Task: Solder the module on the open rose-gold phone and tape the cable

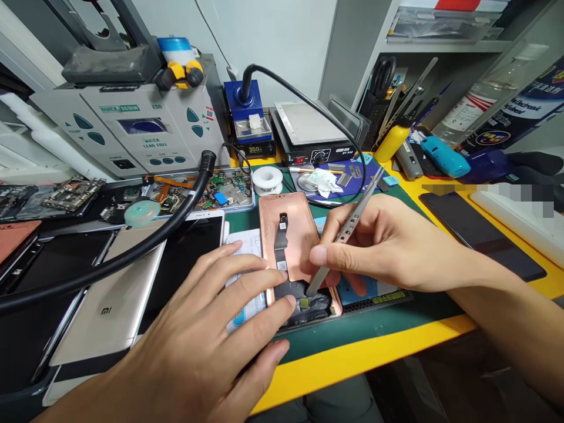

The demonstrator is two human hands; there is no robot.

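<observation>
My left hand [198, 346] is closest to me, lying flat with the fingers spread loosely, not gripping anything. The fingertips [288, 301] press on the near end of the copper-coloured phone panel [293, 232] to pin it down. That panel is my landmark: it lies face down on the green mat [374, 320], with a black ribbon cable [281, 241] running down its middle.

My right hand [388, 244] comes in from the right of the panel, thumb and index finger pinched shut around a pair of metal tweezers [348, 226]. The tweezer tips touch down at the panel's near end, right by a small yellowish part [304, 303] sitting in the dark patch there. Can't tell if the tips actually have hold of it.

Left of the panel there's a silver phone back [110, 305] and a thick black hose [132, 247] crossing over it. The mat sits on a yellow table [352, 358].

Just behind the panel is a white spool of solder [267, 179] and a tray of circuit boards [220, 191]. Further back stand a grey rework station [132, 129], a blue soldering unit [251, 126] and a black hot plate [312, 135]. Back right of the panel: a yellow bottle [392, 142] and a cup of tools [383, 100].
</observation>
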